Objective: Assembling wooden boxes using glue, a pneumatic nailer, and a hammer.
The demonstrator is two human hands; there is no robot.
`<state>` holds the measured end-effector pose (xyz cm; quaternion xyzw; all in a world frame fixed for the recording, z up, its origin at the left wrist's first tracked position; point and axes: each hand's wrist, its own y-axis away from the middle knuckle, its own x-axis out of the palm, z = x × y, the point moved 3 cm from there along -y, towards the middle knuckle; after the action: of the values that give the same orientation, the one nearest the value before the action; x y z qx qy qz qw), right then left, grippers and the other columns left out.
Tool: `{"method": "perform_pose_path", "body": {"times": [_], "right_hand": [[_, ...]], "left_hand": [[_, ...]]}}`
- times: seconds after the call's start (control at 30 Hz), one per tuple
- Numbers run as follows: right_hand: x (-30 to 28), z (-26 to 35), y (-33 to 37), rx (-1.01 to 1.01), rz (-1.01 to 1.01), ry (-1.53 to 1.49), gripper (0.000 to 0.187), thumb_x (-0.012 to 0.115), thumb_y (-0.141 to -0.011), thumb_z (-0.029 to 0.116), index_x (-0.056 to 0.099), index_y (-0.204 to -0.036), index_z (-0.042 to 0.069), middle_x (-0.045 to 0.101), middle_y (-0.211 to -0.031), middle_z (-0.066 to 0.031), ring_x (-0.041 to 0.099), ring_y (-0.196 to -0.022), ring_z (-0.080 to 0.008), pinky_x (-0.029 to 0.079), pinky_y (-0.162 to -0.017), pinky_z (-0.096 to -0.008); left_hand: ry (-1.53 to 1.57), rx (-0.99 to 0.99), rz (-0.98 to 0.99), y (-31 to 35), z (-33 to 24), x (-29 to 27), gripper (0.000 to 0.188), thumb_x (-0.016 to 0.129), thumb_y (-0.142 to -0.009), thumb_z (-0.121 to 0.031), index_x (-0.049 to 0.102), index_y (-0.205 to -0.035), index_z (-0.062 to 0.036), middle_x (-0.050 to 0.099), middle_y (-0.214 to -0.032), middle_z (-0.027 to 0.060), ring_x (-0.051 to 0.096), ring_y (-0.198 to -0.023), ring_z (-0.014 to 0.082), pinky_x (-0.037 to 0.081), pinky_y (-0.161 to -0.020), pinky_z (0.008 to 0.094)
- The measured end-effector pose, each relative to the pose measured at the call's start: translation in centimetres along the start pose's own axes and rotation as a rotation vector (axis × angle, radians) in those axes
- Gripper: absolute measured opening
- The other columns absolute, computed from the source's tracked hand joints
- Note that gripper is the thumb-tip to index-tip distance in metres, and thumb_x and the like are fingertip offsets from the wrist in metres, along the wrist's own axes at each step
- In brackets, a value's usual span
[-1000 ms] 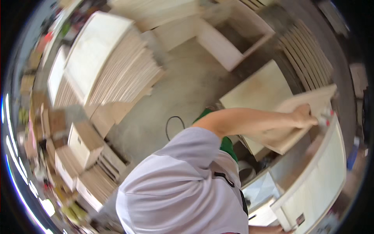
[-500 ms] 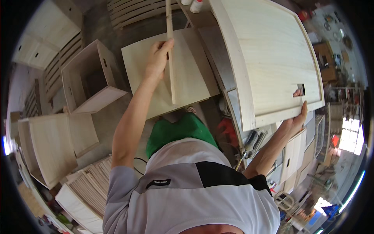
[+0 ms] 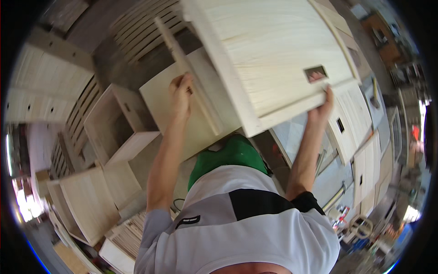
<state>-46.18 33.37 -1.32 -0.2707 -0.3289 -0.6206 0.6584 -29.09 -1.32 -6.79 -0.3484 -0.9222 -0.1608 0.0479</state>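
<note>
My left hand [image 3: 181, 93] is closed around a long, thin wooden board [image 3: 200, 98], seen nearly edge-on and slanting over a pale wooden tabletop [image 3: 159, 89]. My right hand [image 3: 321, 107] grips the near edge of a large pale wooden panel [image 3: 269, 59] with raised strips along its edges. Its fingertips show through the rectangular hole in the panel, while the thumb lies outside over the edge strip. The panel is tilted, and its far end runs out of the picture.
An open wooden box [image 3: 121, 121] stands to the left, with another box [image 3: 82, 201] nearer. Stacked thin boards [image 3: 130, 235] lie at lower left. On the right, a workbench carries slotted wooden panels [image 3: 351, 121] and a hammer [image 3: 375, 93]. Slatted pallets [image 3: 141, 32] lie at the back.
The large panel has moved left, closer to the thin board. The board has tilted, its far end swinging left, and my left hand has come nearer. The view has turned rightward.
</note>
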Motion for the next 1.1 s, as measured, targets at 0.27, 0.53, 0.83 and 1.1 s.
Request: {"method": "perform_pose_path", "body": {"times": [0.27,0.53,0.83,1.1], "right_hand": [[-0.5,-4.9,-1.1,0.058,-0.173,-0.09,0.041,0.048,-0.09,0.017,0.044,-0.118,-0.013,0.055,-0.113,-0.0234,0.056,-0.105,-0.035,0.045,-0.097,-0.0428],[-1.3,-7.4,-2.0,0.081,-0.075,-0.07,0.04,0.048,-0.091,0.015,0.042,-0.12,-0.013,0.053,-0.118,-0.0221,0.052,-0.112,-0.032,0.045,-0.099,-0.0435],[-1.7,-8.3,-2.2,0.131,-0.055,-0.102,0.041,0.047,-0.091,0.012,0.037,-0.123,-0.012,0.051,-0.12,-0.0232,0.052,-0.113,-0.0342,0.046,-0.097,-0.0451],[-1.8,-8.8,-2.0,0.103,-0.065,-0.093,0.036,0.045,-0.092,0.012,0.038,-0.12,-0.011,0.052,-0.12,-0.024,0.052,-0.113,-0.0355,0.047,-0.096,-0.046]], "left_hand": [[-0.055,-0.126,0.037,-1.1,1.9,0.8,0.048,0.062,-0.087,-0.031,0.049,-0.12,0.0006,0.053,-0.096,0.0018,0.046,-0.079,0.0107,0.04,-0.073,0.0253],[0.089,-0.082,0.099,-0.9,1.6,1.2,0.038,0.06,-0.089,-0.027,0.049,-0.113,0.0001,0.057,-0.102,0.0073,0.055,-0.087,0.0138,0.045,-0.074,0.0296],[0.129,-0.121,0.112,-0.7,1.8,1.4,0.024,0.051,-0.095,-0.022,0.052,-0.108,-0.0034,0.059,-0.096,0.0021,0.056,-0.088,0.0115,0.045,-0.077,0.0285],[0.177,-0.122,0.142,-0.5,1.9,1.9,0.024,0.051,-0.094,-0.024,0.052,-0.106,-0.0035,0.059,-0.094,0.0033,0.056,-0.088,0.0146,0.045,-0.079,0.0323]]}}
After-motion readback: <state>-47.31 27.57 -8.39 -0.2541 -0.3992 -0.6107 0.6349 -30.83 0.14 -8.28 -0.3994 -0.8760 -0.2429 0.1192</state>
